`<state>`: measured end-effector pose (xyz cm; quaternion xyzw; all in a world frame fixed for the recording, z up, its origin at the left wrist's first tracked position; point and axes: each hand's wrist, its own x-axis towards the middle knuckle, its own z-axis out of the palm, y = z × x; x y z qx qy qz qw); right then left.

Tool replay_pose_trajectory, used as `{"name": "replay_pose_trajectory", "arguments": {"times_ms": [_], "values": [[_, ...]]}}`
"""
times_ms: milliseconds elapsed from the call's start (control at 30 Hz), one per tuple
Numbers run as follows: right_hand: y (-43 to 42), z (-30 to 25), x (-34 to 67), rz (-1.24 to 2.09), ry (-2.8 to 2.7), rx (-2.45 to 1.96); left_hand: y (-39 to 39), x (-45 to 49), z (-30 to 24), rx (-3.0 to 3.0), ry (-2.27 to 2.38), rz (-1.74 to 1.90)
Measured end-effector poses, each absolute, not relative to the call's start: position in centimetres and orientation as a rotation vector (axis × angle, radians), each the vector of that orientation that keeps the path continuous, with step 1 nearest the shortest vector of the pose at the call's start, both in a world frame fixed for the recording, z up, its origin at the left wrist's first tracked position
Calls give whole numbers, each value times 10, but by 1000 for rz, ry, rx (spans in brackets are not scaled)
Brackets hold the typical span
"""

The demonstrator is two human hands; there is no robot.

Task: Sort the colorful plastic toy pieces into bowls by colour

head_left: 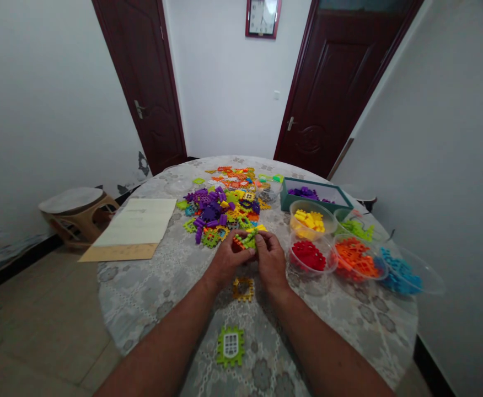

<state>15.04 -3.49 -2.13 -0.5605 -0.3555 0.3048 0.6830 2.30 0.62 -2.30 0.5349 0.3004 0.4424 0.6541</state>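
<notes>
My left hand [227, 259] and my right hand [271, 258] meet over the round table [150, 292], both closed on a small cluster of green and orange interlocking plastic pieces [245, 240]. Just beyond the hands lies a big pile of mixed coloured pieces [225, 207]. A yellow square piece [243, 289] lies on the cloth between my wrists. A green window piece [230, 345] lies nearer me between my forearms.
Clear bowls at the right hold sorted pieces: yellow [309, 221], red [309, 256], orange [355, 259], green [356, 227], blue [401, 271]. A teal box [316, 194] holds purple ones. Paper sheets [136, 226] lie left. A stool [75, 212] stands beside the table.
</notes>
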Motion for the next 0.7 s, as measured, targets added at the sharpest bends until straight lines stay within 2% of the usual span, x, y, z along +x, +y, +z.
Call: {"name": "replay_pose_trajectory", "arguments": {"times_ms": [133, 367, 533, 700], "values": [[-38, -18, 152, 602, -868, -1261, 0, 33, -15, 867, 590, 1047], [-46, -15, 150, 734, -921, -1224, 3, 38, -13, 678, 525, 1138], [-47, -15, 152, 502, -1047, -1421, 6, 43, -23, 668, 538, 1192], [-45, -20, 155, 462, -1067, -1534, 2, 50, -33, 713, 483, 1165]]}}
